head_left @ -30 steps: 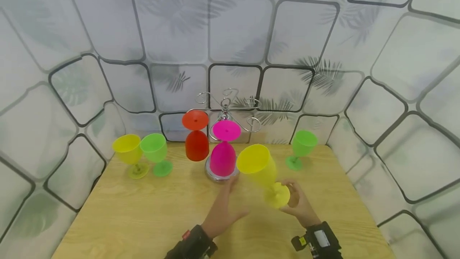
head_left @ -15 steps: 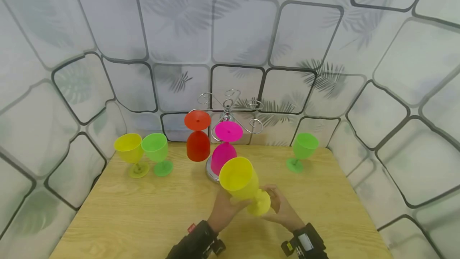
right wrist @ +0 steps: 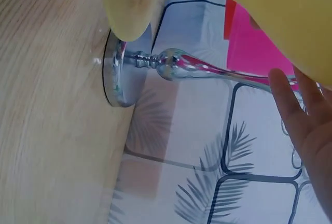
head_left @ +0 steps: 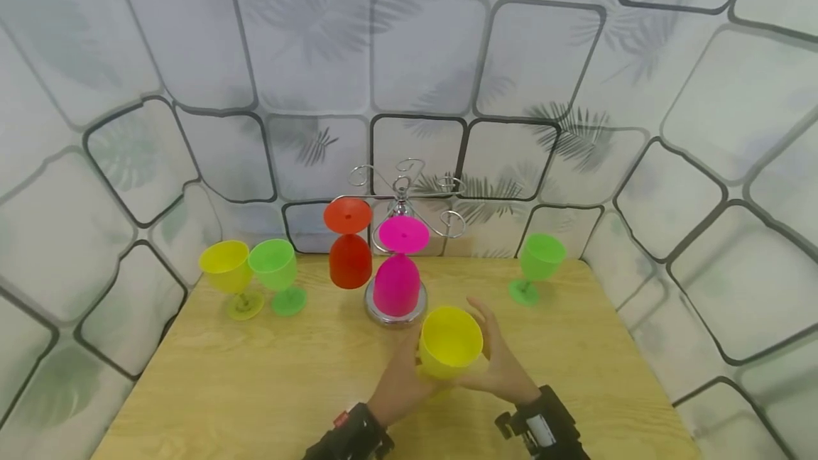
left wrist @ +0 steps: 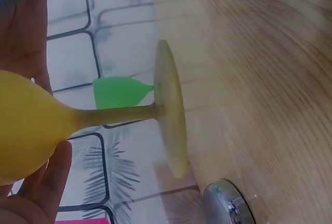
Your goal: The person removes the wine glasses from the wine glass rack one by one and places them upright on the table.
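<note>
The yellow cup has just come upright: half a second ago it leaned with its foot out to the right, and now its stem points down and its mouth faces up. Whether its foot touches the surface cannot be told. It is in front of the stand, a little to the right. A second ago the right hand alone held it near the foot; now the left hand curls its fingers round the lower bowl, while the right lies beside the bowl, fingers spread and nearly straight. So the cup's weight is probably on the left hand, leaving the right freer to adjust. The red cup and pink cup hang unchanged, upside down, from the stand. Another yellow cup and a green cup remain at left, a second green cup at right.
</note>
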Demonstrator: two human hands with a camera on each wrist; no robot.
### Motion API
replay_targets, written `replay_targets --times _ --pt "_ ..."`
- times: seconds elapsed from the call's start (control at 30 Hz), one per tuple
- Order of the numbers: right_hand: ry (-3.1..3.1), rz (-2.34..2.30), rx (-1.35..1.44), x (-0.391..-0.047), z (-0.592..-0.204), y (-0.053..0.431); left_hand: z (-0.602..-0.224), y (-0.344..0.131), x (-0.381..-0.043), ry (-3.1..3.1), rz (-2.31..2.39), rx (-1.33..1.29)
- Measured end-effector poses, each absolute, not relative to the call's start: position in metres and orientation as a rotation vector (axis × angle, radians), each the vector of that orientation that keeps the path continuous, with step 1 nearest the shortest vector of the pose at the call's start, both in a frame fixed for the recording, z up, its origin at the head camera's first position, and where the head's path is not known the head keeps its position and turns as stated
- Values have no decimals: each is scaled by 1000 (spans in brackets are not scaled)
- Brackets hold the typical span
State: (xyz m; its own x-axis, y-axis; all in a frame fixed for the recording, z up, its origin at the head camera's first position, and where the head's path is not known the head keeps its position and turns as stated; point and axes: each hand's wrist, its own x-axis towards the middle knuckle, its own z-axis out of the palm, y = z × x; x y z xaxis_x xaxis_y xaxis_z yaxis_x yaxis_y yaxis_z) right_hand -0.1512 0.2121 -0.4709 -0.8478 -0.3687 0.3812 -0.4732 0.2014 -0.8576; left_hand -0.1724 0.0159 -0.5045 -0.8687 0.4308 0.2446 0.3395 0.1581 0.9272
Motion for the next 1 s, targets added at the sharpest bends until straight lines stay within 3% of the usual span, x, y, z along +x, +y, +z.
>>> replay_targets --times 0.23,0.43,0.83,1.0 --pt "-2411 1684 715 -149 -483 215 -511 14 -168 2381 1697 882" --pt "-2410 1559 548 -152 -485 246 -515 8 -165 2486 1641 912" --pt "-2331 1385 -374 -171 -477 367 -528 1 -164 2522 1738 1008" --pt "-2235 1353 -594 -189 -485 406 -532 0 -162 2509 1766 1002"
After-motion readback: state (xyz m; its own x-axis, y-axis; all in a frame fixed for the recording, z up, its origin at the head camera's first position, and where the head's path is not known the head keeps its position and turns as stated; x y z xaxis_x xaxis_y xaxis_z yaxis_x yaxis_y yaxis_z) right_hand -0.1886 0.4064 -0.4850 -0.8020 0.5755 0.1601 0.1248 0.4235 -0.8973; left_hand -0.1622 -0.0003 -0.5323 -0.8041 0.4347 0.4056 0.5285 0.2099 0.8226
